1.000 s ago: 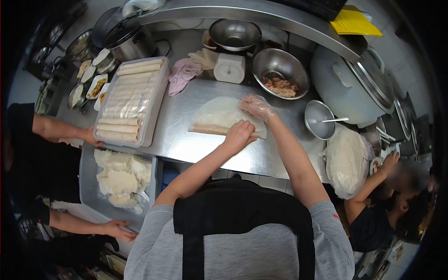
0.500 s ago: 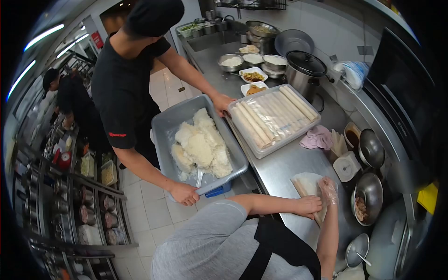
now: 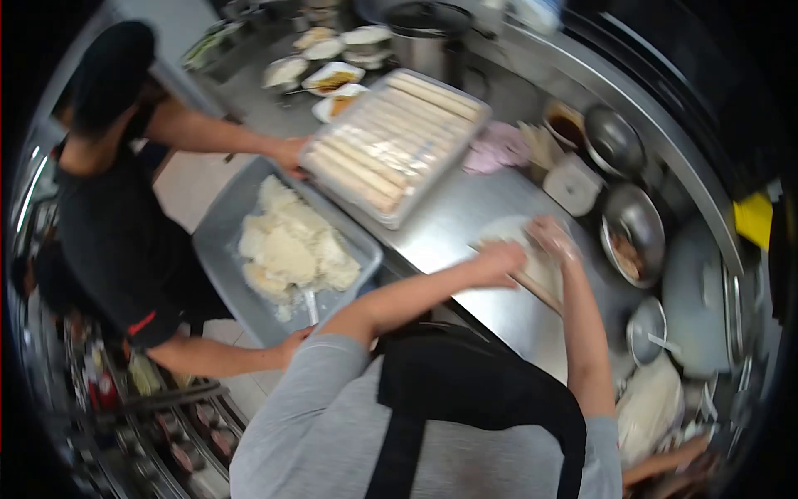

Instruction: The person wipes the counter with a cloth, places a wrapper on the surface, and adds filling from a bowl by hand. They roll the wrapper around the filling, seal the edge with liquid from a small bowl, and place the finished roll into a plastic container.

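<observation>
My left hand (image 3: 501, 261), bare, curls over a long thin roll (image 3: 540, 293) that lies slantwise on the steel counter. Around and behind the roll spreads a thin, pale round wrapper (image 3: 509, 226). At the wrapper's right edge is my right hand (image 3: 552, 238), in a clear plastic glove, its fingers bent down onto the sheet. Both hands are somewhat blurred. Beyond them stands a clear plastic box (image 3: 397, 218) holding several similar pale rolls, partly under plastic film.
A co-worker (image 3: 112, 224) in black grips a grey tub (image 3: 218, 218) of white rice at my left. A pink cloth (image 3: 497, 148), a small white scale (image 3: 572, 186), a metal bowl of filling (image 3: 657, 218) and a smaller bowl (image 3: 636, 328) line the right side.
My view has swung, so the counter, box and tub appear farther left and higher. The co-worker still holds the tub. My hands remain at the roll and wrapper.
</observation>
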Action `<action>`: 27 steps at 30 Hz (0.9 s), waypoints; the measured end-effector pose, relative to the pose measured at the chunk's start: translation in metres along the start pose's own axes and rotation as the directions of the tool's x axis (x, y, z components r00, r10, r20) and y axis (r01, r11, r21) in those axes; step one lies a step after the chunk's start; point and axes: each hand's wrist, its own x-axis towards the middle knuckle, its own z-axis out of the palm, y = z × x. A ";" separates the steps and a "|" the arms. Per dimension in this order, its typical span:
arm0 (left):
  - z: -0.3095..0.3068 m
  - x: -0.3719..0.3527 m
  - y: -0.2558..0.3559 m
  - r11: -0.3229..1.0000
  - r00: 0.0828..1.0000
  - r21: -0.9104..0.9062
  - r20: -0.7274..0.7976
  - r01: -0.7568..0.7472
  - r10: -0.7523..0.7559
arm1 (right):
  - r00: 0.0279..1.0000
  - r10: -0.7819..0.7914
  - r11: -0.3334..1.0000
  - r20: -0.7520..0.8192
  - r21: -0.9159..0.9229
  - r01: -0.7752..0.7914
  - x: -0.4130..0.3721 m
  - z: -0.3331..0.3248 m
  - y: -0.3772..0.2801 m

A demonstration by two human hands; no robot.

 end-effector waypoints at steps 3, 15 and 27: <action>-0.036 -0.006 -0.021 1.000 0.999 -0.012 0.041 0.001 0.000 | 0.999 -0.012 1.000 -0.030 -0.029 0.011 0.002 0.002 0.002; -0.057 -0.014 -0.022 0.986 0.980 -0.117 0.177 0.118 -0.096 | 0.997 0.058 0.998 0.059 -0.002 -0.058 -0.008 -0.004 -0.013; -0.037 0.011 -0.002 0.981 0.967 -0.170 0.251 0.091 -0.046 | 0.997 0.067 0.991 0.046 0.114 -0.072 -0.006 -0.007 -0.012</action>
